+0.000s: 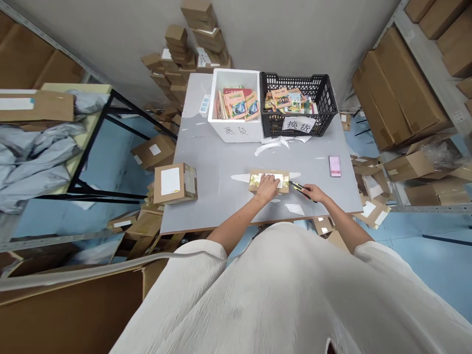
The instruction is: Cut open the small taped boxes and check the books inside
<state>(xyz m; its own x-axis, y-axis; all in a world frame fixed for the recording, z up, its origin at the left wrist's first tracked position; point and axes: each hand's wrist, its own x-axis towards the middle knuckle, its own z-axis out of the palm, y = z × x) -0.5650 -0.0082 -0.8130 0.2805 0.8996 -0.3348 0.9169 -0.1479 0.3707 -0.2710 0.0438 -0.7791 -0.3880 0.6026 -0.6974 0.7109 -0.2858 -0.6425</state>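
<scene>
A small cardboard box (254,183) with a white label and shiny tape lies flat on the grey table (214,162). My left hand (268,187) rests on its top, fingers spread over the label. Wrapped round a black and yellow utility knife (305,194) is my right hand (315,192), just right of the box. The knife's tip is at the box's right end; whether it touches is too small to tell.
Behind stand a white foam bin (236,132) and a black crate (326,105), both holding books. A larger taped box (176,183) sits at the table's left, a pink phone (335,166) at the right. Paper scraps (294,209) lie about. Boxes crowd the floor and shelves.
</scene>
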